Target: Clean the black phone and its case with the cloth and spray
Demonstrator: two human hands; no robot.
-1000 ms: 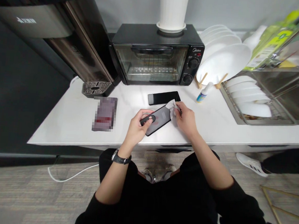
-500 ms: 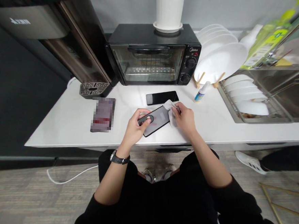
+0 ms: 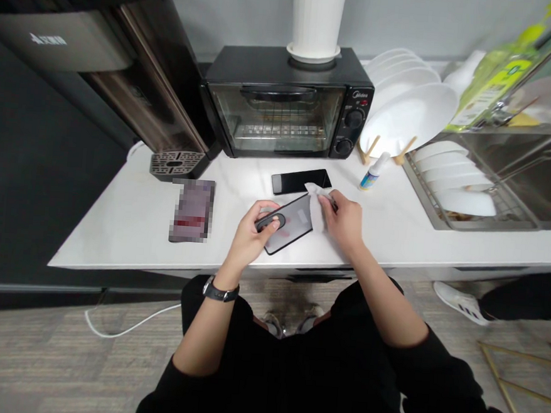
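My left hand (image 3: 250, 233) is closed on a translucent phone case (image 3: 295, 223) with a dark rim, its thumb over the dark oval grip (image 3: 275, 221). The case is tilted above the counter. At the case's right end, my right hand (image 3: 345, 221) pinches a crumpled white tissue (image 3: 317, 209), which touches or overlaps that edge. Just behind the case lies a phone (image 3: 300, 181) with its black screen up. A small white spray bottle (image 3: 373, 174) with a blue and yellow label stands to the right.
A black toaster oven (image 3: 281, 119) with a white pot (image 3: 317, 20) on top stands behind. Left are a drink dispenser (image 3: 175, 162) and a pixelated purplish item (image 3: 193, 210). Right are racked plates (image 3: 409, 115) and a sink (image 3: 525, 208). Another person's shoe (image 3: 462, 301) shows on the floor.
My right hand with the tissue has shifted slightly right and down along the case's end. My left hand still holds the case in nearly the same place. The view has shifted slightly.
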